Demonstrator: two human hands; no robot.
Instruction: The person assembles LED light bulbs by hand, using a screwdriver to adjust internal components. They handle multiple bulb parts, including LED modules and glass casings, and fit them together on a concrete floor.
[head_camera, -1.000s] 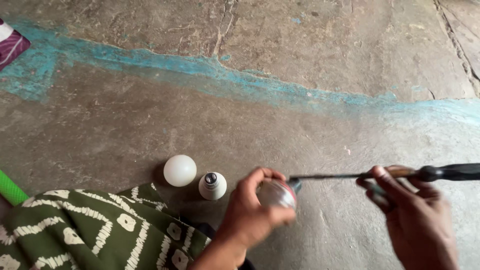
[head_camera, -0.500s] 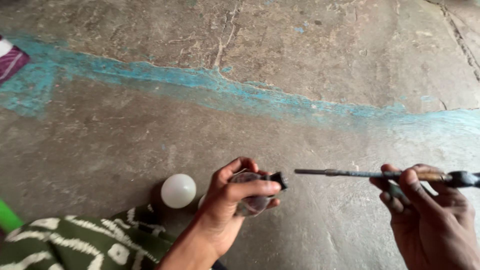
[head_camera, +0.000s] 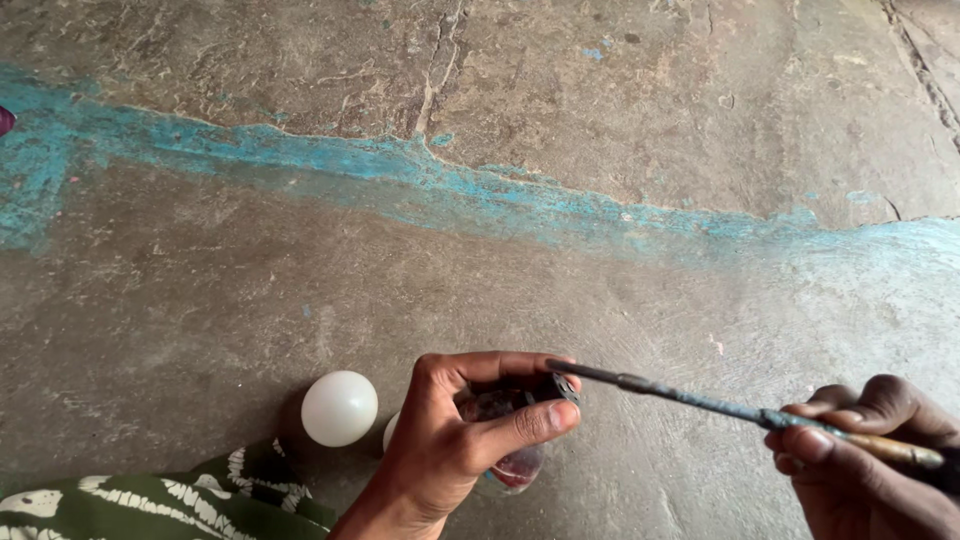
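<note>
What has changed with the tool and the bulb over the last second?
The right hand has swung the long dark metal screwdriver back in, so its tip is at the black cap of the clear glass bulb, after a gap half a second ago. The left hand still grips that bulb. The round white globe stays on the floor.

2 hands (head_camera: 450, 440), 1 screwdriver (head_camera: 700, 402), 3 bulbs (head_camera: 339, 408).

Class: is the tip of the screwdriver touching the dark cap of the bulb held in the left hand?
Touching: the head view shows the screwdriver tip meeting the bulb cap, no gap visible.
</note>
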